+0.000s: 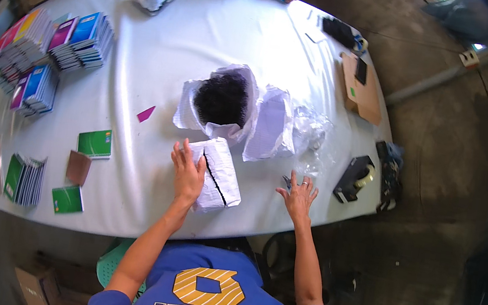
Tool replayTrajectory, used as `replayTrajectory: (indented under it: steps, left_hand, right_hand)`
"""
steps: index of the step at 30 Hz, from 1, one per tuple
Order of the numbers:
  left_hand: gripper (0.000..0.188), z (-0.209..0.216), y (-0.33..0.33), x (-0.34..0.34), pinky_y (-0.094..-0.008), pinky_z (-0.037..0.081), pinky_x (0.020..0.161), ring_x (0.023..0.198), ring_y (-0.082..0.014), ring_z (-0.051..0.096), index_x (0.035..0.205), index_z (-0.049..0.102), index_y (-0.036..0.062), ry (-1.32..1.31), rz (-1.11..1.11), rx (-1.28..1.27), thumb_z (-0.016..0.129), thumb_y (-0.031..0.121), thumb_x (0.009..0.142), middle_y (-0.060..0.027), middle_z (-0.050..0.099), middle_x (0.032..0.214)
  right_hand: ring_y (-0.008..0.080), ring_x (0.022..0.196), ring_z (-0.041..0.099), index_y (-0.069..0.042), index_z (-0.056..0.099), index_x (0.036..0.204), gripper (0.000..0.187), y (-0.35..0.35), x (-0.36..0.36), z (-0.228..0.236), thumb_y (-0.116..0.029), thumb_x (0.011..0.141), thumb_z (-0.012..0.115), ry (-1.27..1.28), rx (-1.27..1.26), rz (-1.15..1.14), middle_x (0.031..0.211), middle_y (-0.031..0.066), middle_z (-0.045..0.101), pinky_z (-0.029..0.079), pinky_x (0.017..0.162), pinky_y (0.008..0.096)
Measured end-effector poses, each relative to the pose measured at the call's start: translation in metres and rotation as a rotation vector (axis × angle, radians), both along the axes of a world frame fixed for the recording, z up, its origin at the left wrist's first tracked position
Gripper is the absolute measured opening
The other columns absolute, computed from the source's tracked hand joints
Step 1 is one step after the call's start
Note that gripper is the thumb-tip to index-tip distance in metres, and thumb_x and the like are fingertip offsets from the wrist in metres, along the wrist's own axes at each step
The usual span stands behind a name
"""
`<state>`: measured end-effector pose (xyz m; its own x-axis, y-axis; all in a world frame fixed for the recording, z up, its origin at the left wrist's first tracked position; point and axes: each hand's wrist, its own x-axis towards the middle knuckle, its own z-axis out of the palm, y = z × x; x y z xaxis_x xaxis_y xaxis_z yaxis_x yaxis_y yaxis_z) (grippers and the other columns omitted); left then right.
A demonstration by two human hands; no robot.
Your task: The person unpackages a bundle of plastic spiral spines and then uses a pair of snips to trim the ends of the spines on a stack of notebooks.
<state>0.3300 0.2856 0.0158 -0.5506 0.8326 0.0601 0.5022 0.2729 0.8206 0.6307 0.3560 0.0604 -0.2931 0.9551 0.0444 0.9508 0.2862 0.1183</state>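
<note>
Head view: landmark = white paper-wrapped package, black line along its top, lying at the near edge of the white-covered table. Left hand at the package's left edge, fingers extended, not clenched; contact looks likely, can't confirm pressure. Right hand well right of package, fingers spread, gripping nothing; can't tell if it touches the tabletop. Just beyond package: black fuzzy bundle in opened white paper. Beyond and right: folded white paper, then clear plastic. Far right: black tape dispenser. Left of package: green notebooks, magenta scrap.
</note>
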Motion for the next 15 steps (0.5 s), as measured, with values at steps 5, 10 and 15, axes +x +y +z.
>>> replayTrajectory:
  steps: [5,10,15]
  left_hand:
    - [0.062,-0.006,-0.005,-0.009,-0.0563,0.018,0.115,0.133,-0.0548,0.026,0.146,0.021,-0.002,0.202,0.025,-0.043,0.048,0.024,0.097,-0.0358,0.026,0.142]
    - [0.055,0.016,-0.002,-0.003,-0.0545,0.028,0.112,0.131,-0.0536,0.03,0.145,0.023,-0.0016,0.101,-0.002,-0.08,0.044,0.015,0.097,-0.0324,0.028,0.142]
    - [0.053,0.012,-0.009,-0.007,-0.0495,0.042,0.104,0.132,-0.05,0.034,0.146,0.025,0.0013,0.138,0.022,-0.027,0.043,0.012,0.097,-0.0306,0.033,0.143]
  right_hand:
    - [0.0399,0.122,0.047,-0.005,0.044,0.14,0.072,-0.018,-0.145,0.032,-0.017,0.079,0.078,0.944,-0.155,0.432,0.132,0.0214,0.05,0.041,0.101,0.0439]
    - [0.0449,0.123,0.046,0.007,0.043,0.136,0.059,-0.004,-0.21,0.0,-0.021,0.089,0.065,0.674,-0.106,0.331,0.131,0.0334,0.047,0.041,0.102,0.0471]
    - [0.0334,0.095,0.062,-0.001,0.063,0.111,0.022,0.011,-0.204,-0.006,-0.01,0.094,0.054,0.739,0.01,0.412,0.107,0.0154,0.064,0.052,0.077,0.0409]
